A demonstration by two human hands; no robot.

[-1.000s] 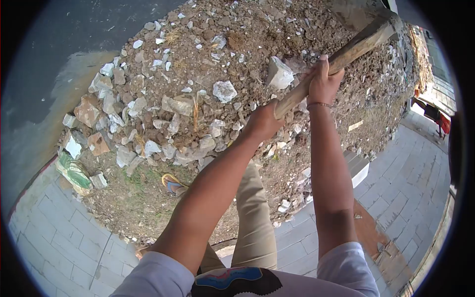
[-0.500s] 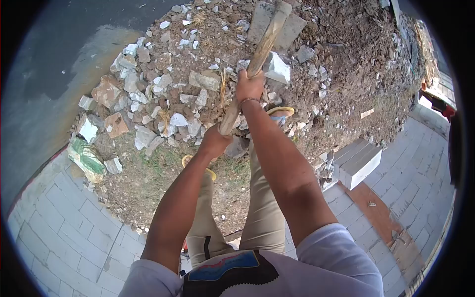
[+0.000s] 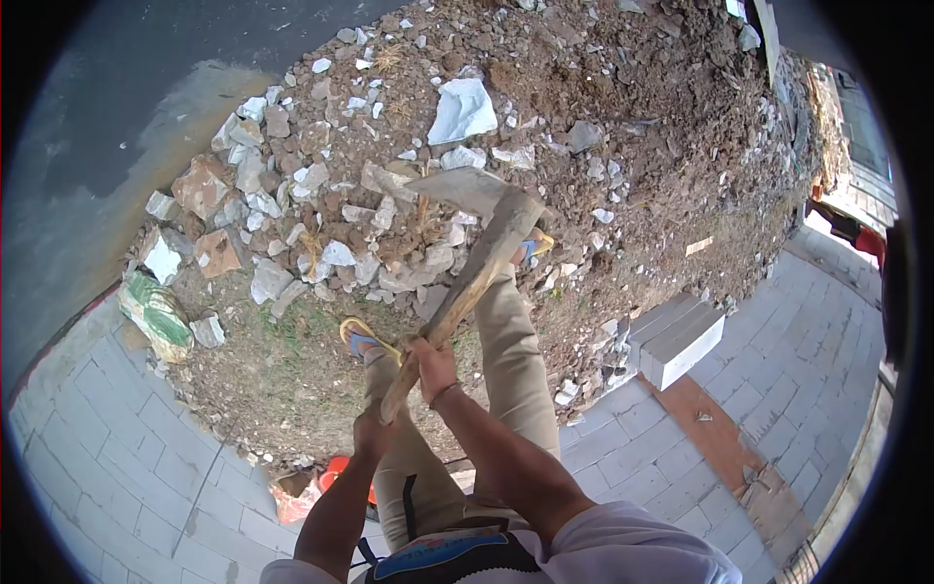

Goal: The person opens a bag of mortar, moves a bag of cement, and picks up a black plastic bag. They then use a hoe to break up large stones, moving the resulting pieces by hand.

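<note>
Clenching the hoe handle (image 3: 467, 282) with both: right grip (image 3: 435, 367) higher up, left grip (image 3: 373, 435) wrapping the butt end toward seven o'clock. Running its long axis toward one o'clock, blade (image 3: 457, 187) showing over the rubble pile (image 3: 292, 195), nearer the right grip.

I am standing on a mound of soil and rubble (image 3: 632, 146) that is spreading from 9 to 3 o'clock over the paved floor (image 3: 117, 487). A white stone chunk (image 3: 462, 109) is lying at 12 o'clock, a green sack (image 3: 154, 316) is sitting at 9 o'clock on the mound's edge, and grey concrete blocks (image 3: 676, 341) are resting at 3 o'clock.
</note>
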